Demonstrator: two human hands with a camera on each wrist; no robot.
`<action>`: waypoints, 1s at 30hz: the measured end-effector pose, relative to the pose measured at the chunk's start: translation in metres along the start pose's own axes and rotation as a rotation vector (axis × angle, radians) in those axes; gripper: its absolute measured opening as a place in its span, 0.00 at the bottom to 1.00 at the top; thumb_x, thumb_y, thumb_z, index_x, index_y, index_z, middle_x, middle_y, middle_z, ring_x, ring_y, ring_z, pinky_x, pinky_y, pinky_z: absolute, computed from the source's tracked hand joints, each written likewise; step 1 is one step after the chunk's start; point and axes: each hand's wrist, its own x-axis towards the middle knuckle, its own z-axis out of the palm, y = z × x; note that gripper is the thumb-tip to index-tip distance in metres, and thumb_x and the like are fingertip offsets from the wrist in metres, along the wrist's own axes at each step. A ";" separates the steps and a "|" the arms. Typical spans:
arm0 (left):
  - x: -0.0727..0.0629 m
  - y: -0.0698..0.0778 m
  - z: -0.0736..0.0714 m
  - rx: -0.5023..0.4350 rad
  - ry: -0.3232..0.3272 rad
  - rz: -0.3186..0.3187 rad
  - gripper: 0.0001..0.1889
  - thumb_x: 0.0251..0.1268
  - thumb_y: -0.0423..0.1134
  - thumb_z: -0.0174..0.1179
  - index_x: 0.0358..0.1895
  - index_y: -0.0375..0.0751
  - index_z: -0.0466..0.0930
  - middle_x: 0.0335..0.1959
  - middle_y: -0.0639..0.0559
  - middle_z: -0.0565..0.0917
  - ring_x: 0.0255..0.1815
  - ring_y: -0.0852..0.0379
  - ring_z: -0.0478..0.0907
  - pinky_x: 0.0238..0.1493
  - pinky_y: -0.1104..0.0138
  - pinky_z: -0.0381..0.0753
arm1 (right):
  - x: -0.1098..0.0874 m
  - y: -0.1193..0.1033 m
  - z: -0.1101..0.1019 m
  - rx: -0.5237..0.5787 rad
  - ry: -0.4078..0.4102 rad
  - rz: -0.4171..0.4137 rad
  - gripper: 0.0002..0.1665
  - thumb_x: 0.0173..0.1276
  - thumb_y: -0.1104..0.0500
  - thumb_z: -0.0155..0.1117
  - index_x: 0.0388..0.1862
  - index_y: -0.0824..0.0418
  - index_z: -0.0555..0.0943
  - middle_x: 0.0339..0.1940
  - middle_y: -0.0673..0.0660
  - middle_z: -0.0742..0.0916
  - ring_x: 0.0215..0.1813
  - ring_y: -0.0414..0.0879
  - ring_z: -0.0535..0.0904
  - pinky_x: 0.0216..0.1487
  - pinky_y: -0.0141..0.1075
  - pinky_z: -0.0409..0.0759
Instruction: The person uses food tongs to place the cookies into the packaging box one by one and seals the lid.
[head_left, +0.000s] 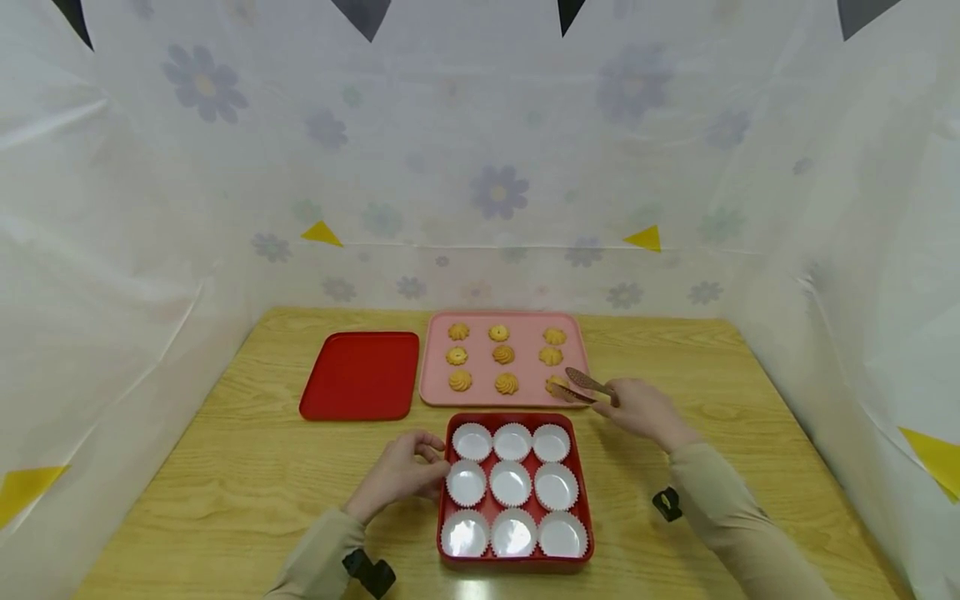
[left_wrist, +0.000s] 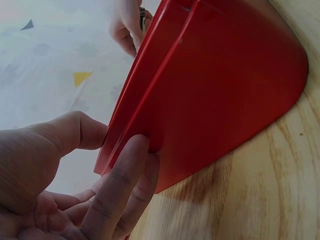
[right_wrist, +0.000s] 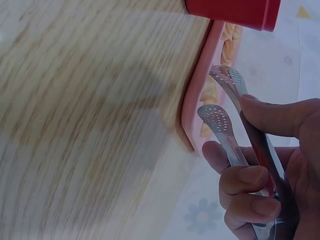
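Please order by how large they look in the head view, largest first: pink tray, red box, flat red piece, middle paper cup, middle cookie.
1. Red box
2. Pink tray
3. Flat red piece
4. Middle paper cup
5. Middle cookie
The box is nearer the camera, so its real lead is unsure.

Faint flowers (head_left: 501,200) (perhaps purple) dot the backdrop (head_left: 435,125).

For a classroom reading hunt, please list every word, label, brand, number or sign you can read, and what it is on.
None can be read.
Red box, pink tray, tongs: no lettering visible.
Wall sheet: printed flowers, no words.
Black wrist devices: too small to tell whether they carry any marking.
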 end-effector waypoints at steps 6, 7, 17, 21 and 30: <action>0.000 0.000 0.001 -0.007 0.000 -0.009 0.20 0.58 0.32 0.66 0.51 0.26 0.75 0.35 0.42 0.81 0.24 0.58 0.83 0.29 0.62 0.89 | 0.005 -0.004 0.005 -0.018 -0.004 0.008 0.15 0.71 0.51 0.63 0.38 0.64 0.80 0.22 0.53 0.79 0.23 0.43 0.70 0.21 0.33 0.66; 0.000 0.000 0.001 -0.013 -0.001 -0.012 0.20 0.57 0.32 0.66 0.51 0.26 0.75 0.35 0.42 0.81 0.23 0.58 0.83 0.29 0.62 0.89 | 0.005 -0.004 0.006 -0.021 -0.005 0.009 0.15 0.71 0.51 0.63 0.38 0.64 0.80 0.22 0.53 0.79 0.23 0.43 0.70 0.21 0.33 0.66; 0.000 -0.001 0.001 -0.049 -0.013 -0.022 0.21 0.57 0.32 0.65 0.52 0.25 0.74 0.35 0.42 0.81 0.23 0.56 0.84 0.29 0.60 0.89 | 0.007 -0.010 0.011 -0.067 0.015 0.019 0.14 0.71 0.52 0.64 0.35 0.63 0.79 0.24 0.53 0.79 0.25 0.44 0.72 0.22 0.34 0.67; 0.000 -0.001 0.001 -0.048 -0.012 -0.019 0.20 0.58 0.32 0.65 0.52 0.25 0.74 0.35 0.41 0.81 0.23 0.56 0.84 0.29 0.60 0.89 | 0.006 -0.012 0.013 -0.103 0.040 0.012 0.14 0.70 0.52 0.64 0.33 0.62 0.78 0.24 0.53 0.78 0.25 0.45 0.72 0.23 0.35 0.67; 0.000 -0.001 0.001 -0.045 -0.006 -0.018 0.20 0.57 0.32 0.65 0.51 0.25 0.74 0.35 0.41 0.81 0.23 0.57 0.84 0.29 0.60 0.89 | 0.005 -0.014 0.013 -0.108 0.076 -0.005 0.14 0.71 0.52 0.63 0.31 0.61 0.77 0.23 0.53 0.77 0.26 0.45 0.70 0.24 0.35 0.65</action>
